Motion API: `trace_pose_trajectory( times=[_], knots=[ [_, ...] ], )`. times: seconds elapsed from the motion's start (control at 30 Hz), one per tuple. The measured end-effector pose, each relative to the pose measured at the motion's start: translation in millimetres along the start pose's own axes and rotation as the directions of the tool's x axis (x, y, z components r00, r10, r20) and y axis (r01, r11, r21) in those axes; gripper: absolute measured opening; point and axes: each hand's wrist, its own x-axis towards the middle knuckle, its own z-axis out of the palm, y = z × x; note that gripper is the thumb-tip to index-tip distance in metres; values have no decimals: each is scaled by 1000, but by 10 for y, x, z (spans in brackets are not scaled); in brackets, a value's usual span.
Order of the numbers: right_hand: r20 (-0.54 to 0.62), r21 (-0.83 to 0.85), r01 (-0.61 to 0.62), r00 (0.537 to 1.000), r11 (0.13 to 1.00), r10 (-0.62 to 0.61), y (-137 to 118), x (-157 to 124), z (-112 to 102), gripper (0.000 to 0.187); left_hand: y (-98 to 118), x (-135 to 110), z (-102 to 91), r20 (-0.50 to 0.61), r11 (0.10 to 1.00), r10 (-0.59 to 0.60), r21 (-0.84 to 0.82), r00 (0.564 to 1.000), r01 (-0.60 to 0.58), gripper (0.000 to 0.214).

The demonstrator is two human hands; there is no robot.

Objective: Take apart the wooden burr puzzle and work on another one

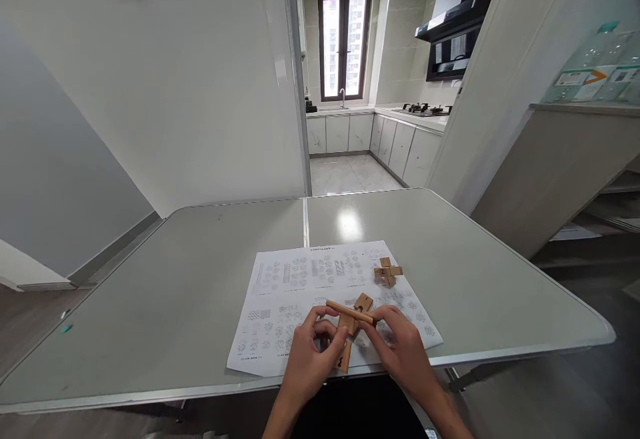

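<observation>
My left hand (310, 355) and my right hand (403, 349) meet over the near edge of the table, both closed on a few interlocked wooden puzzle bars (350, 322). One thin bar lies crosswise on top, and a notched bar hangs down between my hands. The hands hover over a printed instruction sheet (295, 292) covered with small diagrams. A second small cluster of crossed wooden puzzle pieces (388, 271) lies on the sheet's far right part, apart from both hands.
The grey folding table (175, 305) has a centre seam and a metal rim. A white wall stands behind on the left. An open doorway leads to a kitchen with cabinets (350, 133). A counter with bottles (595, 72) stands at right.
</observation>
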Motion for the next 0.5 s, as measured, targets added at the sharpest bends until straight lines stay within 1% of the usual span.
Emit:
trace_pose_trajectory(
  times=[0.1,0.27,0.4,0.5],
  knots=[
    [-27,-38,31,999,999,-32,-6,6,9,12,-9,4,1,6,1000,8,12,1000,-8,36],
    [-63,-60,46,997,997,-50,-23,10,10,15,-23,10,1,18,999,26,40,999,-27,34],
    [-79,-69,71,994,995,-76,-45,16,6,13,-31,6,-8,48,997,27,76,998,-31,34],
    [-84,-82,82,993,993,-89,-51,20,6,14,-29,1,-14,64,997,28,68,998,-33,35]
  ],
)
